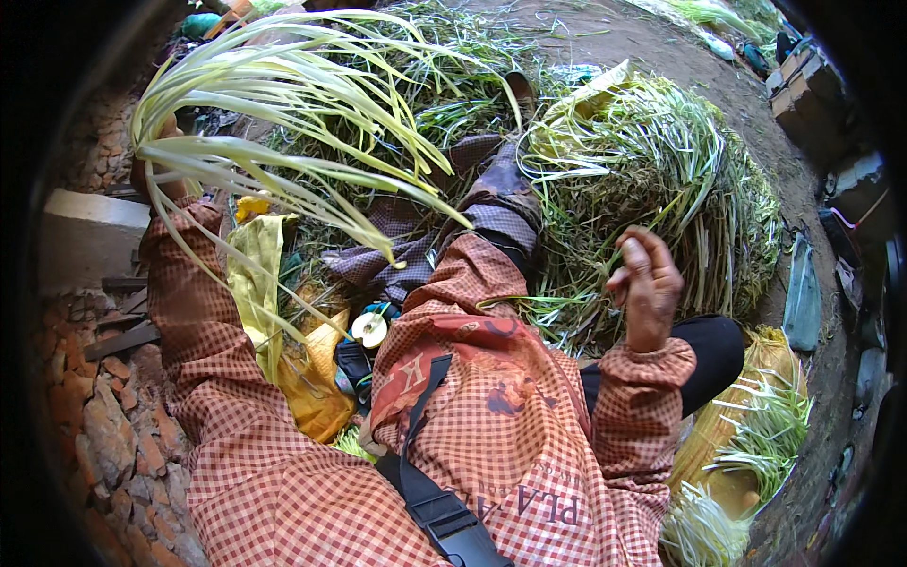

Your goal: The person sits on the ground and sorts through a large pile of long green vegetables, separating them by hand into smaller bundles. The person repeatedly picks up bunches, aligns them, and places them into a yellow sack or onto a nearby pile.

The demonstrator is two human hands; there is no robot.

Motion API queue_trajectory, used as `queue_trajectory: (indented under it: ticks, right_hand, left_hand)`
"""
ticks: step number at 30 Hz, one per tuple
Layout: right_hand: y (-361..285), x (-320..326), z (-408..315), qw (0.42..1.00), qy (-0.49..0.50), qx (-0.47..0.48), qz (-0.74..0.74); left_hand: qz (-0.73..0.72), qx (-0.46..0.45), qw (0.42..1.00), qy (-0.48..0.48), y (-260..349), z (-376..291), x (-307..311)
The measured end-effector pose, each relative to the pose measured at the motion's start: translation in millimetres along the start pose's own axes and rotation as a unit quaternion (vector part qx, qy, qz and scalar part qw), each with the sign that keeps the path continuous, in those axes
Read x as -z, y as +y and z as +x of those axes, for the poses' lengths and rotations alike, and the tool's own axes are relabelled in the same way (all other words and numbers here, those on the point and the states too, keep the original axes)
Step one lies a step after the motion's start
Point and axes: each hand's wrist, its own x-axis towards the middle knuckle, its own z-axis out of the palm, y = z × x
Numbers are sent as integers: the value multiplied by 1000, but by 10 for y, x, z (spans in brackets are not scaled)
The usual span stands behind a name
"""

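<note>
My left hand (170, 152), raised at the upper left, grips a bunch of long pale yellow-green leaves (283, 92) whose tips fan out to the right. My right hand (648, 280) is raised at the right of my lap, fingers curled, with a thin green blade at the fingertips. Beyond it lies a large heap of cut green and withered leaves (659, 163), partly over a yellow sack (588, 106). A halved white fruit or vegetable (369, 329) lies by my apron.
Broken bricks (127, 439) and a pale block (96, 227) line the left. Yellow plastic sacks (319, 390) lie beside my left sleeve. At the lower right is a yellow sack (708, 439) with bundled pale stalks (762, 439). More leaf litter (453, 42) covers the ground ahead.
</note>
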Motion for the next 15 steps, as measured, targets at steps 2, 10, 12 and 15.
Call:
queue_trajectory:
  ticks: [2, 10, 12, 15]
  right_hand:
    - [-388, -85, 46, 993, -30, 80, 86]
    - [-1064, -799, 363, 935, -182, 295, -71]
    - [-1026, -989, 446, 915, -164, 331, -162]
    - [-970, -1024, 482, 871, -163, 424, -188]
  left_hand:
    - [-76, 78, 994, -32, -130, 33, 15]
    - [-9, 90, 995, 48, 46, -141, -285]
    - [-27, 86, 995, 38, 138, -186, -320]
    - [-46, 86, 995, 27, 219, -217, -317]
